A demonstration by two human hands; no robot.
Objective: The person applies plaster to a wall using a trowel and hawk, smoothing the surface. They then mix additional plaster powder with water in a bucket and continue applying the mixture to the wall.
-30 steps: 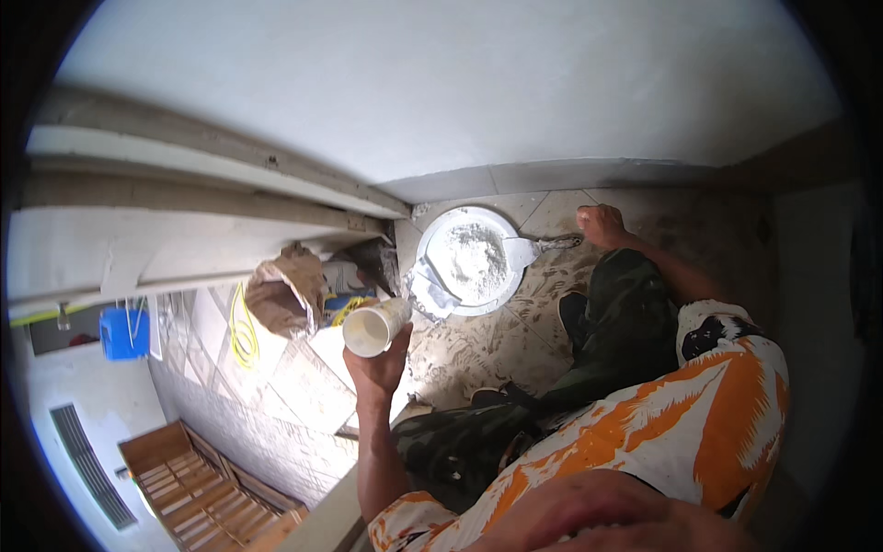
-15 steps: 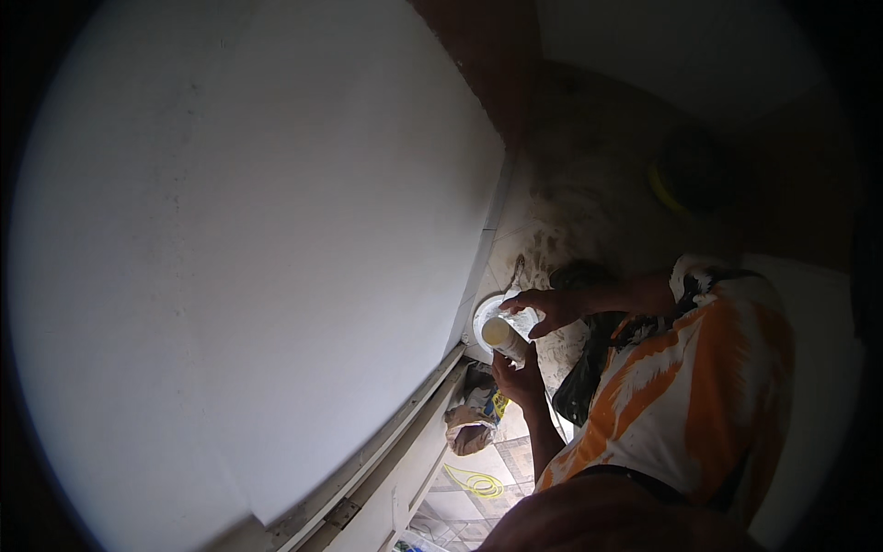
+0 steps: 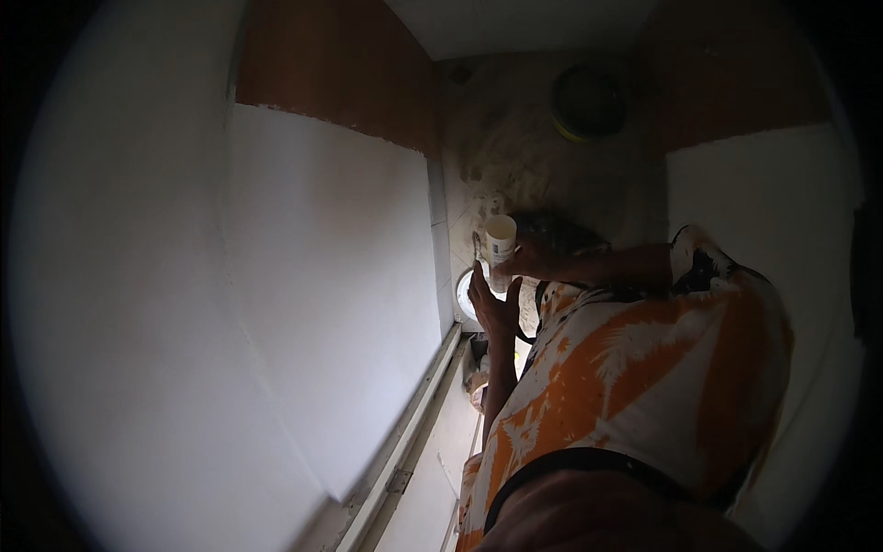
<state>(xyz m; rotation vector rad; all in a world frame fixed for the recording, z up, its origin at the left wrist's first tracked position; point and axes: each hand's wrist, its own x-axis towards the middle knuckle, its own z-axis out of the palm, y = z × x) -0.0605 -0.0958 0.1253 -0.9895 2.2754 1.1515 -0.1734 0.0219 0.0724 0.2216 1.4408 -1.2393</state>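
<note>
A pale cylindrical container (image 3: 500, 241) with a printed label is tilted in front of me, its round cream-coloured end facing up. My right hand (image 3: 528, 261) is wrapped around its lower part. Just beneath it my left hand (image 3: 497, 311) is spread, thumb and fingers apart, close to the container's lower end; whether it touches is hard to make out. Partly hidden behind my left hand is a white round tub (image 3: 465, 293) on the floor.
A white wall (image 3: 331, 239) with a reddish-brown band (image 3: 340, 74) rises at left. Along its lower edge runs a door frame (image 3: 400, 480). A dark round bucket (image 3: 589, 106) with yellow stands on the dusty floor (image 3: 515, 129). Crumpled bags (image 3: 477, 379) lie beside my left forearm.
The container passed from my left hand to my right, and my left hand opened. My view has swung, showing more of the wall's brown band and the bucket.
</note>
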